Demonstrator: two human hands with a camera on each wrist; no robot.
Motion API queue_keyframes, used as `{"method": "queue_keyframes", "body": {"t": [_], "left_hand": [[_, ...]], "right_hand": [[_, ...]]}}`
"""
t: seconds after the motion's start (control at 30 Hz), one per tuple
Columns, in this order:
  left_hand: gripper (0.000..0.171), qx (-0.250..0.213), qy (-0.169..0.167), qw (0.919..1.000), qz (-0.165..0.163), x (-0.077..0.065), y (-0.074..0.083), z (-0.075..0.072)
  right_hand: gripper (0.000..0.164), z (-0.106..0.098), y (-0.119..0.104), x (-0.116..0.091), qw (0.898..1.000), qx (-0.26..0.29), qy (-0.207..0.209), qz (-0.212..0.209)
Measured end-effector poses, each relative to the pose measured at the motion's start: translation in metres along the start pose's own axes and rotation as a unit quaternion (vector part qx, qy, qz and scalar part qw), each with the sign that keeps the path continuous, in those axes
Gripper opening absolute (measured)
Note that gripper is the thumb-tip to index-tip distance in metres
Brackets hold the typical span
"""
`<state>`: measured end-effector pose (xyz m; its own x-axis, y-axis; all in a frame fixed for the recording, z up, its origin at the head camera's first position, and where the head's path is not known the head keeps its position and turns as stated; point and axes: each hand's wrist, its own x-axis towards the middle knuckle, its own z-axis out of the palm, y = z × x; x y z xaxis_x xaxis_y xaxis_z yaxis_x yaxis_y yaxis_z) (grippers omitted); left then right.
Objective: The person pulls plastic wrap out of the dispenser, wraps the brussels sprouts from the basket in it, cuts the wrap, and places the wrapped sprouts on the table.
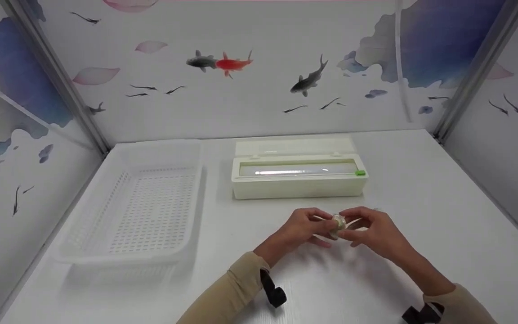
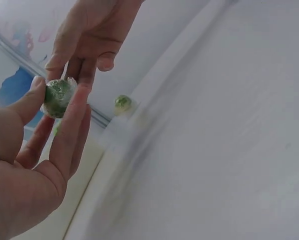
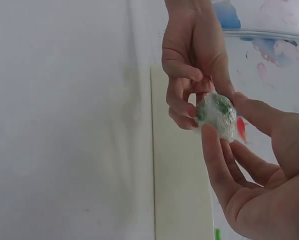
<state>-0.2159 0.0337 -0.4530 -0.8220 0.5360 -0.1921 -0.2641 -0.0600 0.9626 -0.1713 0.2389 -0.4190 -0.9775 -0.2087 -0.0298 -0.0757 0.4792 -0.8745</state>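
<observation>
Between both hands is a small round green-and-white ball wrapped in clear plastic film point(image 1: 338, 223), held above the table in front of the cream box. My left hand point(image 1: 301, 227) pinches it from the left between thumb and fingers. From the other side, the fingertips of my right hand point(image 1: 378, 231) grip its film. In the right wrist view the crinkled film shows over green patches on the ball point(image 3: 217, 115). A second, similar green wrapped ball point(image 2: 122, 104) lies on the table beyond the right hand, mostly hidden by it in the head view.
A cream cling film box point(image 1: 299, 186) stands behind the hands, lid raised, with a film roll inside and a green slider point(image 1: 360, 173) at its right end. To the left is a white perforated plastic basket point(image 1: 196, 198). Printed panels point(image 1: 250, 103) wall in the white table point(image 1: 443, 216).
</observation>
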Motion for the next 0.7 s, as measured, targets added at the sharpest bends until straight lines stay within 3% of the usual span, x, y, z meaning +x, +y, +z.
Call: {"method": "queue_keyframes", "body": {"t": [0.17,0.37,0.5,0.7], "left_hand": [[0.025,0.012,0.017,0.9998,-0.001,0.003,0.002,0.011],[0.026,0.012,-0.016,0.9997,0.014,0.005,0.008,0.011],[0.028,0.013,-0.036,0.9984,0.041,0.009,0.010,0.014],[0.029,0.015,-0.012,0.9967,0.079,0.020,0.012,0.030]], "right_hand": [[0.054,0.000,0.006,-0.003,1.000,-0.018,0.024,0.001],[0.058,-0.013,0.015,-0.005,0.999,0.008,0.039,0.037],[0.057,-0.025,0.020,-0.007,0.998,0.034,0.028,0.043],[0.057,-0.037,0.022,-0.010,0.998,0.044,0.022,0.048]]}}
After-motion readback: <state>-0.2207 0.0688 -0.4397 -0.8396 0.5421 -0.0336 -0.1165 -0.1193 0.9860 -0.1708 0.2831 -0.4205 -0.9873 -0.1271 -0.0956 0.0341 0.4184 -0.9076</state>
